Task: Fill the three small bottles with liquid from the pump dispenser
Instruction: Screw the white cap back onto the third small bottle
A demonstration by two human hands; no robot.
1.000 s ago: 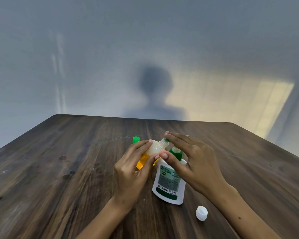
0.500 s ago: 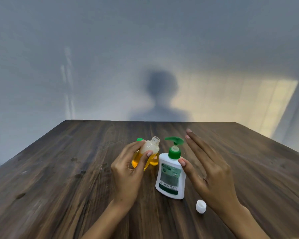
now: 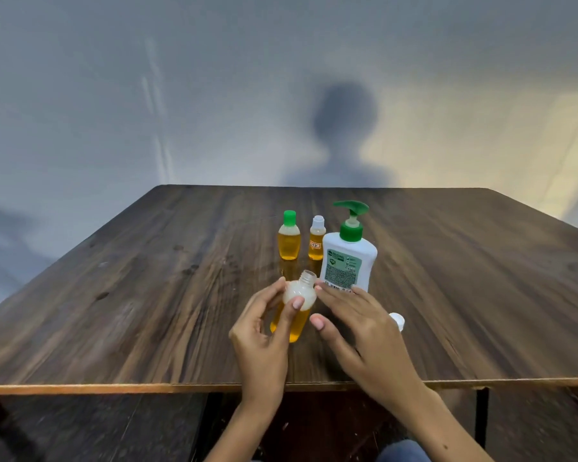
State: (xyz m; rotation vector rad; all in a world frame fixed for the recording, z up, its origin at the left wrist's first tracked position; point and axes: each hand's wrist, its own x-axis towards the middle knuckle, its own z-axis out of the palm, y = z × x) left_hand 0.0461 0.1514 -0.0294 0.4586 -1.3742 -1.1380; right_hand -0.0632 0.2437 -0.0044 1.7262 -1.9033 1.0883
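Head-camera view of a person's two bare hands over a dark wooden table (image 3: pixel 154 295). Left hand (image 3: pixel 264 331) grips an uncapped small bottle (image 3: pixel 296 308), thumb and fingers curled round its pale rounded shoulder and its amber-filled lower body; the bottle leans slightly, its open threaded neck pointing up and away, and whether its base touches the table cannot be told. Right hand (image 3: pixel 361 328) lies just beside this bottle with fingers nearly straight and spread, thumb extended toward the bottle; its fingertips are near the bottle's shoulder, and contact cannot be told. It holds nothing.

Pump dispenser (image 3: pixel 347 258), white with a green pump head and a printed label, stands upright on the table just beyond the right hand, its spout facing left. Two further small bottles stand upright to its left, side by side and close together: green-capped bottle (image 3: pixel 289 240), filled with amber liquid almost to the neck, and beside it, nearer the dispenser, a narrower white-capped bottle (image 3: pixel 317 241) with an orange label, also holding amber liquid.

Loose white cap (image 3: pixel 397 321) rests on the table behind the right hand, partly hidden by it. On the grey wall (image 3: pixel 114 95) behind falls a shadow of a head and shoulders (image 3: pixel 344 138)
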